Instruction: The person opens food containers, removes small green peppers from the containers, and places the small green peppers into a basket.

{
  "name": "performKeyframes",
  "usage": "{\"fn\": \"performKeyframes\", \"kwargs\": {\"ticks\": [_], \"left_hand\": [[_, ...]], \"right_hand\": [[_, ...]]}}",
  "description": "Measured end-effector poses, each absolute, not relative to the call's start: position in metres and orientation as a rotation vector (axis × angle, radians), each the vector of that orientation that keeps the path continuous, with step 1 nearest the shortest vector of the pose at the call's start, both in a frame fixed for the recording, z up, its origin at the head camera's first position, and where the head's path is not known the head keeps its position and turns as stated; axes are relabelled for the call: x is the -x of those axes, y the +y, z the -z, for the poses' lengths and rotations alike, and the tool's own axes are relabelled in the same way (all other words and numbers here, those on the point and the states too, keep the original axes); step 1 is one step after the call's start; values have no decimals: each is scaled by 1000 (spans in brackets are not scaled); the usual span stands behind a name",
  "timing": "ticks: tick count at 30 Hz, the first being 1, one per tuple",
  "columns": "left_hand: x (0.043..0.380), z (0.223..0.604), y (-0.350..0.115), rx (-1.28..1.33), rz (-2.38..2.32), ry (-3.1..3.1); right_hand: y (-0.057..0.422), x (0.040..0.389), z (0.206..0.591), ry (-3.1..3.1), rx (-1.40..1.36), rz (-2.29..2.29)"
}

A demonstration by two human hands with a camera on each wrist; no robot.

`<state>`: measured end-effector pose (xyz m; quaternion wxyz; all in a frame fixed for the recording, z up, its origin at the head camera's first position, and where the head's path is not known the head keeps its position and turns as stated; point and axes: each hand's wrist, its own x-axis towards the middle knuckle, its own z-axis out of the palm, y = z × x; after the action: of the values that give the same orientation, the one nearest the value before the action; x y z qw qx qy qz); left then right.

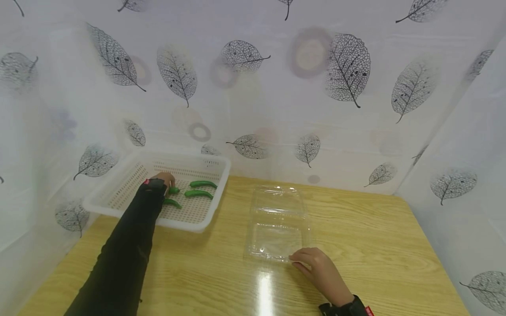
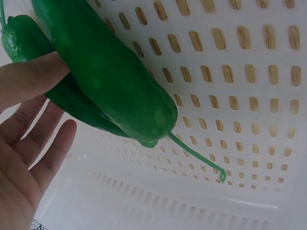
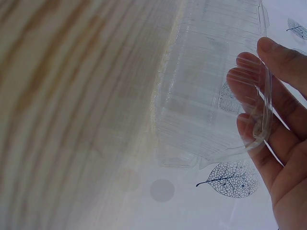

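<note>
In the head view, my left hand (image 1: 165,177) reaches into a white plastic basket (image 1: 199,226) among several green peppers (image 1: 199,193). Seen from the left wrist, its thumb (image 2: 36,76) lies across the rear green pepper (image 2: 79,99) with fingers behind it, pinching it. A larger green pepper (image 2: 110,72) in front hides the thumb's tip. At the near right corner of an open clear plastic container (image 1: 276,237), my right hand (image 1: 316,267) pinches the rim. Through the clear wall (image 3: 206,96) its fingers show in the right wrist view, thumb on the opposite side.
The basket stands at the back left of the wooden table (image 1: 356,232), close to a leaf-printed curtain (image 1: 269,109) behind. The container's hinged lid (image 1: 278,199) lies folded back toward that curtain. Light glares on the table (image 1: 265,289) in front of the container.
</note>
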<state>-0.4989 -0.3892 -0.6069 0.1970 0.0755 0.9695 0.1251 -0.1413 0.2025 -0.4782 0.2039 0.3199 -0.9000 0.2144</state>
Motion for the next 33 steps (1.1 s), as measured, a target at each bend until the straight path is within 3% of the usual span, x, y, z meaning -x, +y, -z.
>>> {"fn": "performKeyframes", "kwargs": {"ticks": [3,8,11,16,20,27,33], "left_hand": [[482,587,-378,-270,-342,2695],[500,619,-394,-379,-334,2699],[498,618,-393,-378,-349,2669],[449,548,-354,-390,-361,2603],[406,487,-316,-227,-311,2557],[393,465,-315,-375,-205,2616],[366,423,-287,-395,-84,2709]], "right_hand": [[203,141,478,-2512,-891,-594],[204,139,479,-2517,-890,-606],[205,138,480,-2520,-895,-612],[207,138,481,-2499,-911,-596],[207,140,480,-2475,-931,-584],[206,143,481,-2464,-926,-577],[204,143,483,-2469,-920,-577]]}}
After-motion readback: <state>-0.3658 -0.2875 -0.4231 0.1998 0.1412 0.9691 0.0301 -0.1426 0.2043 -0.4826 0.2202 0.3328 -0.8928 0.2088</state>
